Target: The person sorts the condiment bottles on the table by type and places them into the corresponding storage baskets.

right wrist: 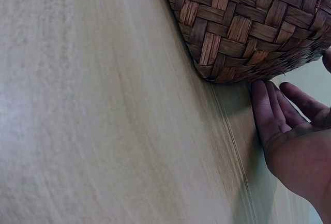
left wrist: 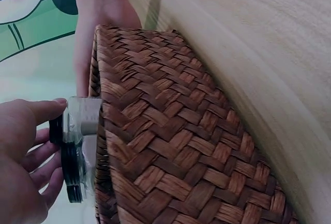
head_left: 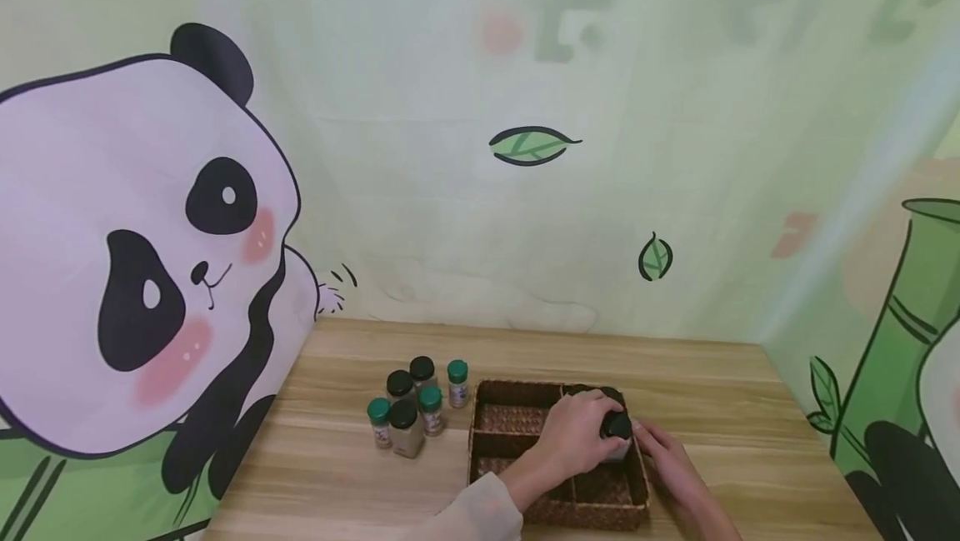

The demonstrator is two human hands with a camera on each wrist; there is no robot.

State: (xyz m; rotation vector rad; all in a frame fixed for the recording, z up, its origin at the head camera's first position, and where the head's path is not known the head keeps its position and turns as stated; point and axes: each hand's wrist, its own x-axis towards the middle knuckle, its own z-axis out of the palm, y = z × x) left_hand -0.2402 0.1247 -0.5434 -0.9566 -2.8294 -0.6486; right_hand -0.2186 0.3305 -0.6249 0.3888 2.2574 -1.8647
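Observation:
My left hand (head_left: 577,433) reaches over the right side of a brown woven basket (head_left: 525,515) with dividers. It grips a clear jar with a black lid (head_left: 617,425) at the back right compartment. In the left wrist view, the thumb and fingers of the left hand (left wrist: 23,151) are around the black lid (left wrist: 56,125), beside other black-lidded jars (left wrist: 71,164) standing in the basket. Beside the basket's right wall is my right hand (head_left: 675,468), fingertips right at the wall. The right wrist view shows the right hand (right wrist: 297,131) with fingers fairly straight against the woven side (right wrist: 238,32).
Left of the basket stand several spice jars, some with black lids (head_left: 403,414) and some with green lids (head_left: 457,373). All rest on a wood-grain table (head_left: 337,491). A panda-printed backdrop (head_left: 420,216) rises behind the table's far edge.

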